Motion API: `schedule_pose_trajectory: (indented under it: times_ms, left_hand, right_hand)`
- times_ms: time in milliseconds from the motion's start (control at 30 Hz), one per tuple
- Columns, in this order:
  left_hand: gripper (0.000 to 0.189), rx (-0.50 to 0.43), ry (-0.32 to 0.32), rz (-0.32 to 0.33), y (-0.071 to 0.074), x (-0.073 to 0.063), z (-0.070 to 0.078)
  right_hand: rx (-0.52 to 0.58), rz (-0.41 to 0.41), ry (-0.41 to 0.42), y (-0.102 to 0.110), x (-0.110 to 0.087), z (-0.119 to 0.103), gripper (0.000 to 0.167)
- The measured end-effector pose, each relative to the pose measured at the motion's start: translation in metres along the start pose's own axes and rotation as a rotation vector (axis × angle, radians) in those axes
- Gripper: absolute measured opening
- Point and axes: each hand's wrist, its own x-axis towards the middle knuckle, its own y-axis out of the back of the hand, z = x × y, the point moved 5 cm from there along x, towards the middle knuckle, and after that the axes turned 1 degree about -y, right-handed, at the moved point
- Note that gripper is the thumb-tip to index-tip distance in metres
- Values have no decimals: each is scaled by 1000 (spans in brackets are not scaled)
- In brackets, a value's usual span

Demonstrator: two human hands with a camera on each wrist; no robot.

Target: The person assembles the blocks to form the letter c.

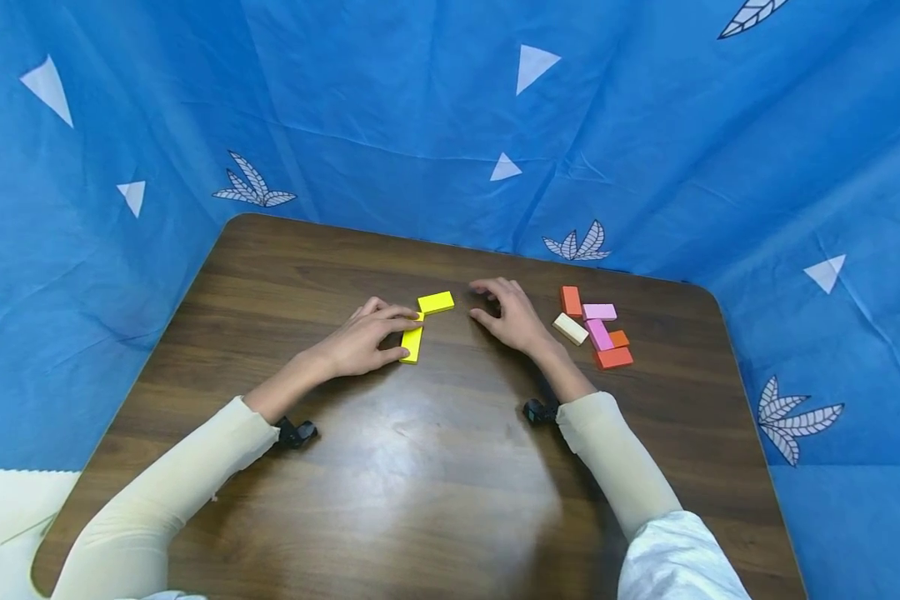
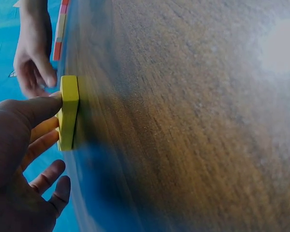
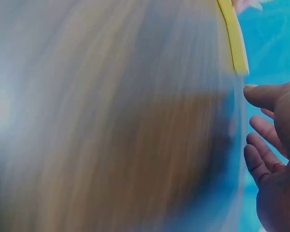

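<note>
My left hand [image 1: 360,340] pinches a yellow rectangular block [image 1: 412,344] between thumb and fingers on the dark wooden table [image 1: 390,450]. In the left wrist view the thumb lies at one end of the yellow block [image 2: 69,113]. A second yellow block [image 1: 436,302] lies at an angle just beyond the far end of the first. To its right is my right hand [image 1: 516,318], fingers loosely bent, thumb apart, holding nothing. The right wrist view shows that hand [image 3: 280,125] near the end of a yellow strip [image 3: 233,38]; the tabletop there is blurred.
Right of the right hand lie several loose blocks: a red block [image 1: 571,301], a cream block [image 1: 571,328], pink blocks [image 1: 599,335], a small orange block [image 1: 618,338] and another red block [image 1: 614,358]. A blue patterned curtain [image 1: 420,108] stands behind the table.
</note>
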Motion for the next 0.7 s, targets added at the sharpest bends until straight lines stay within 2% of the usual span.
schedule_pose_trajectory:
  times_ms: [233,400,533,700]
  left_hand:
    - [56,6,-4,-2,0,3,2]
    - [56,14,-10,2,1,4,4]
    - [57,22,-5,-3,0,4,5]
    - [56,18,-13,1,1,4,5]
  right_hand:
    - [6,98,-113,49,-46,44,41]
    - [-19,166,-173,77,-80,68,37]
    - [-58,192,-213,91,-98,79,36]
    - [-119,189,-250,96,-111,84,41]
